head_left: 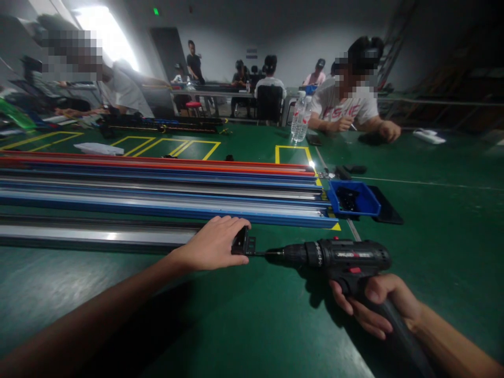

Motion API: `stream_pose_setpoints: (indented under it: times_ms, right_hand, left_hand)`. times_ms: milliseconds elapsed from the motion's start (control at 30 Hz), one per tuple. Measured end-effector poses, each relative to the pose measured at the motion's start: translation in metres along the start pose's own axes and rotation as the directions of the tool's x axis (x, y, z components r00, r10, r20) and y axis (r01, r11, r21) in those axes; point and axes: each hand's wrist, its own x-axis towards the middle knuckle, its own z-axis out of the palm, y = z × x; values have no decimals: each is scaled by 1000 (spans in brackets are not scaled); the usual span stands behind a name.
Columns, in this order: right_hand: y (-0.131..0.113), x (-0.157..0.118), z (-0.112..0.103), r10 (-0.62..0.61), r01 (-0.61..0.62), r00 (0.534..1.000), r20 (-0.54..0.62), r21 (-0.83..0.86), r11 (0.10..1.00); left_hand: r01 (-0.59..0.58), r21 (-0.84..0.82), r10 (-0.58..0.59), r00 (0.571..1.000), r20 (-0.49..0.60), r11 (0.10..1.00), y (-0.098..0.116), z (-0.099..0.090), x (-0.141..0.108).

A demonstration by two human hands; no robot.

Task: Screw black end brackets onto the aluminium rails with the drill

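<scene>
My left hand (216,242) is wrapped round the right end of a long metal rail (118,235), which lies on the green table. At that end a small black bracket (251,245) shows just past my fingertips. My right hand (378,304) grips the handle of a black cordless drill (350,255) with red marks. The drill points left, and its thin bit reaches to the bracket; whether the tip sits in a screw is too small to tell.
Beyond the rail lie several blue rails (197,205) and an orange one (157,162). A blue bin (358,198) of black parts, bottles (301,119) and a white device (429,136) stand farther back. People sit across the table (433,210).
</scene>
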Motion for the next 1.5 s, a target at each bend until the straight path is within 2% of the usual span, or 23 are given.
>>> stream_pose_setpoints:
  times_ms: [233, 400, 700, 1133, 1500]
  right_hand:
    - [0, 0, 0, -17, 18, 1000, 22, -26, 999]
    - [1, 0, -3, -13, 13, 1000, -10, -29, 999]
    - [0, 2, 1, -27, 28, 995, 92, -12, 1000]
    - [1, 5, 5, -57, 55, 988, 140, 24, 998]
    - [0, 6, 6, -19, 14, 987, 157, 32, 999]
  left_hand:
    - [-6, -3, 6, 1000, -10, 1000, -1, 3, 1]
    - [-6, -6, 6, 1000, -1, 1000, 0, 1, 0]
    - [-10, -11, 10, 1000, -7, 1000, 0, 1, 1]
    - [-15, -16, 15, 1000, 14, 1000, -4, 3, 2]
    - [5, 6, -5, 1000, 18, 1000, 0, 5, 3]
